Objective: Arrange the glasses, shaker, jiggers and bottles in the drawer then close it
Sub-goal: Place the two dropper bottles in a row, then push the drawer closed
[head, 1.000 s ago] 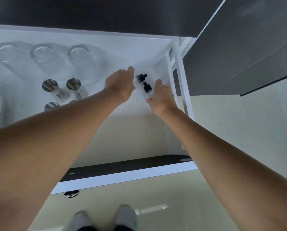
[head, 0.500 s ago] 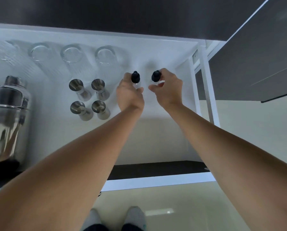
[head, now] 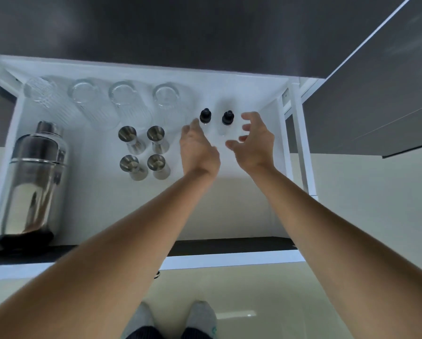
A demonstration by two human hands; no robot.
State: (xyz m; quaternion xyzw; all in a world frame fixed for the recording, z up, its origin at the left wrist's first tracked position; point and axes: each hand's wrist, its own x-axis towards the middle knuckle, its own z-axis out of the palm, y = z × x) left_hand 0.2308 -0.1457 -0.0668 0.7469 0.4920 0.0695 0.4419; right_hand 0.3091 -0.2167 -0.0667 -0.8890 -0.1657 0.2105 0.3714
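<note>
Drawer: pulled out, white inside, dark front edge nearest the feet.
Glasses: four clear ones in a row along the back wall, from the far left corner towards the middle.
Shaker: shiny metal, upright at the left side, cap on, just in front of the leftmost glass.
Jiggers: four metal ones in a two-by-two block, in front of the glasses, between shaker and bottles.
Left bottle: small, clear body, black dropper cap, upright near the back, right of the glasses.
Right bottle: same kind, upright just beside the first, apart from it.
Left hand: inside the drawer, fingers straight and loosely together, holding nothing; fingertips just below and beside the left bottle, touching or not cannot be told.
Right hand: inside the drawer, fingers spread and curled wide, holding nothing; just right of the right bottle, apart from it.
Right drawer wall: white, close to the right hand.
Cupboard front: grey, to the right of the drawer.
Floor: pale, glossy.
Feet: two grey socks at the bottom edge.
</note>
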